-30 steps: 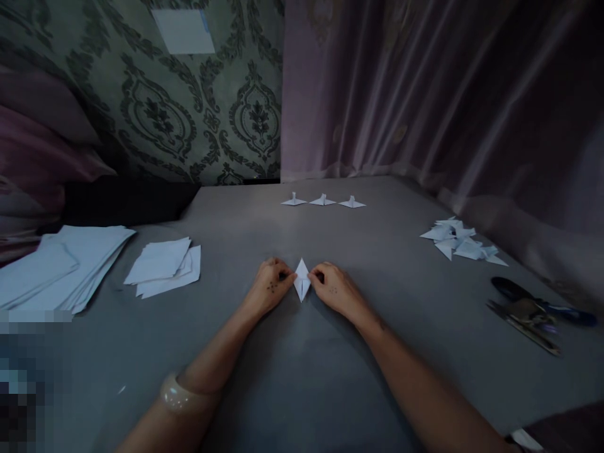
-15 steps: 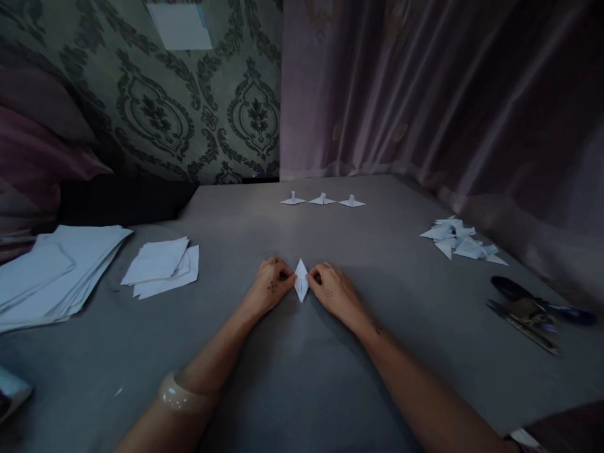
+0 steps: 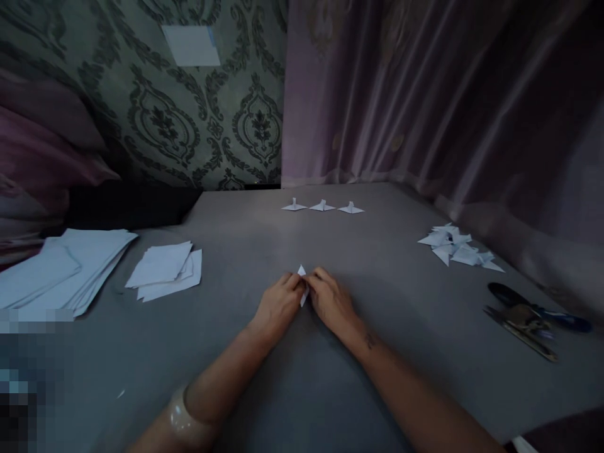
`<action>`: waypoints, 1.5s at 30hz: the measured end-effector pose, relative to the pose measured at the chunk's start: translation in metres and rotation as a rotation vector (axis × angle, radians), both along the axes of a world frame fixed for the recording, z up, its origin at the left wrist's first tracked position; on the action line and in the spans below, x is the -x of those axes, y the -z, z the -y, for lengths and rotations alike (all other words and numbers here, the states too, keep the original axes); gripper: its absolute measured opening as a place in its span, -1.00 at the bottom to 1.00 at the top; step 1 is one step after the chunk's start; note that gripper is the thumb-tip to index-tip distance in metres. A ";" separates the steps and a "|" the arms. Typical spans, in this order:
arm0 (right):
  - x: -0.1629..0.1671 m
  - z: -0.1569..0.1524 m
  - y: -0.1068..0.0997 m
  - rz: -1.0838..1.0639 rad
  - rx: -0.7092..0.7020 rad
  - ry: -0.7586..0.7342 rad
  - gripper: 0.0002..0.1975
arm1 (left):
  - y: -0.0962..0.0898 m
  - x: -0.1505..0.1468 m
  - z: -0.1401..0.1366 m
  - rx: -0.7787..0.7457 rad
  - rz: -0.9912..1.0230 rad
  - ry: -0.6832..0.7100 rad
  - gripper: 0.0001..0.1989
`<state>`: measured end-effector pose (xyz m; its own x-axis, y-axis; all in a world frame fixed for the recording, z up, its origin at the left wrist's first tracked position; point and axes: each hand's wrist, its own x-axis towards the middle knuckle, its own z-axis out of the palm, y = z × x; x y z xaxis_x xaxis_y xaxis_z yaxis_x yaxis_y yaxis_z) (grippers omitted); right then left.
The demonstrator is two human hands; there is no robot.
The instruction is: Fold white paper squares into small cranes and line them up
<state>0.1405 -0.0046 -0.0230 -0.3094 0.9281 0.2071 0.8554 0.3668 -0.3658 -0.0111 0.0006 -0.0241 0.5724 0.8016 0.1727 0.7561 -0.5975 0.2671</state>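
Note:
A small folded white paper (image 3: 302, 270) lies between my hands in the middle of the table, its pointed ends showing at top and bottom. My left hand (image 3: 282, 301) has its fingers closed on the paper's left side. From the other side my right hand (image 3: 330, 297) pinches it, thumb and fingertips close to those of the left. Most of the paper's middle is hidden behind the fingers. Farther back stand three folded paper figures (image 3: 323, 206) in a row, each with flat side points and a raised centre.
Left are a large stack of paper sheets (image 3: 106, 251) and a smaller stack of cut paper (image 3: 163, 264). A heap of folded paper pieces (image 3: 455, 245) sits on the right, with scissors (image 3: 566, 319) and pencil-like sticks (image 3: 523, 336) nearer. A curtain (image 3: 358, 94) hangs behind the grey table (image 3: 245, 233).
Both hands have closed in over the folded paper, the left one turning inward, so less of it shows. The whole view has shifted slightly.

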 end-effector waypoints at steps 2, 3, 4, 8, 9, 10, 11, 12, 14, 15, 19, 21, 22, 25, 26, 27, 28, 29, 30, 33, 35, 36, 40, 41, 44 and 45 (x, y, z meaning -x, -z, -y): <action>0.000 0.007 -0.005 0.072 0.000 -0.023 -0.70 | -0.003 -0.002 0.006 0.005 -0.066 -0.026 -0.73; 0.000 0.010 -0.007 0.106 -0.004 -0.028 -0.71 | -0.003 -0.001 0.009 0.019 -0.074 -0.035 -0.71; 0.000 0.013 -0.009 0.138 -0.008 -0.030 -0.71 | -0.004 0.000 0.010 0.036 -0.067 -0.043 -0.69; -0.003 0.020 -0.014 0.230 -0.010 -0.036 -0.71 | -0.001 0.007 0.013 0.061 0.033 -0.089 -0.65; -0.004 0.021 -0.015 0.241 -0.006 -0.039 -0.71 | 0.000 0.009 0.013 0.057 0.061 -0.098 -0.65; -0.005 0.021 -0.015 0.248 -0.002 -0.039 -0.72 | 0.002 0.010 0.013 0.053 0.093 -0.105 -0.65; -0.005 0.021 -0.016 0.253 0.000 -0.042 -0.71 | 0.004 0.012 0.012 0.053 0.132 -0.107 -0.66; -0.006 0.021 -0.015 0.254 0.002 -0.045 -0.71 | 0.007 0.014 0.010 0.056 0.182 -0.109 -0.67; -0.008 0.019 -0.013 0.242 0.000 -0.049 -0.70 | 0.010 0.017 0.005 0.082 0.310 -0.131 -0.69; -0.009 0.018 -0.012 0.228 0.001 -0.046 -0.69 | 0.010 0.018 0.003 0.112 0.376 -0.158 -0.70; -0.009 0.014 -0.008 0.137 0.017 0.012 -0.69 | 0.006 0.023 -0.008 0.272 0.551 -0.340 -0.71; -0.009 0.010 -0.007 0.055 0.026 0.066 -0.68 | 0.002 0.023 -0.011 0.324 0.571 -0.411 -0.73; -0.009 0.008 -0.007 0.010 0.032 0.096 -0.68 | 0.001 0.021 -0.011 0.338 0.572 -0.429 -0.74; -0.008 0.002 -0.004 -0.112 0.044 0.169 -0.68 | 0.001 0.015 -0.011 0.313 0.591 -0.419 -0.77; -0.008 0.001 -0.002 -0.145 0.042 0.178 -0.70 | 0.002 0.013 -0.011 0.288 0.607 -0.406 -0.77; -0.007 0.000 0.000 -0.175 0.038 0.180 -0.72 | 0.003 0.010 -0.011 0.272 0.626 -0.405 -0.79; -0.006 -0.001 0.002 -0.204 0.034 0.178 -0.74 | 0.005 0.008 -0.011 0.279 0.653 -0.400 -0.82; -0.006 -0.002 0.004 -0.230 0.034 0.174 -0.76 | 0.006 0.007 -0.012 0.299 0.686 -0.401 -0.86; -0.005 -0.003 0.006 -0.254 0.037 0.167 -0.77 | 0.007 0.005 -0.012 0.332 0.726 -0.391 -0.89; -0.004 -0.007 0.011 -0.377 0.046 0.175 -0.78 | 0.009 0.003 -0.012 0.330 0.783 -0.416 -0.91; -0.003 -0.010 0.013 -0.490 0.066 0.202 -0.75 | 0.010 0.002 -0.012 0.312 0.830 -0.442 -0.88; -0.003 -0.011 0.014 -0.545 0.069 0.217 -0.73 | 0.009 0.001 -0.012 0.304 0.852 -0.449 -0.87; -0.003 -0.016 0.012 -0.714 0.083 0.239 -0.69 | 0.007 -0.001 -0.011 0.267 1.006 -0.431 -0.85; -0.003 -0.017 0.012 -0.757 0.098 0.232 -0.68 | 0.005 -0.001 -0.011 0.266 1.048 -0.417 -0.86; -0.001 -0.017 0.010 -0.907 0.179 0.193 -0.65 | 0.001 -0.002 -0.008 0.276 1.116 -0.386 -0.85; -0.001 -0.017 0.010 -0.962 0.214 0.188 -0.64 | -0.001 -0.002 -0.008 0.275 1.128 -0.381 -0.85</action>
<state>0.1411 0.0120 -0.0328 0.0574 0.9916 0.1155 0.1982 0.1021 -0.9748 -0.0090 0.0083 -0.0226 -0.0680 0.9733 0.2193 0.1330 -0.2090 0.9688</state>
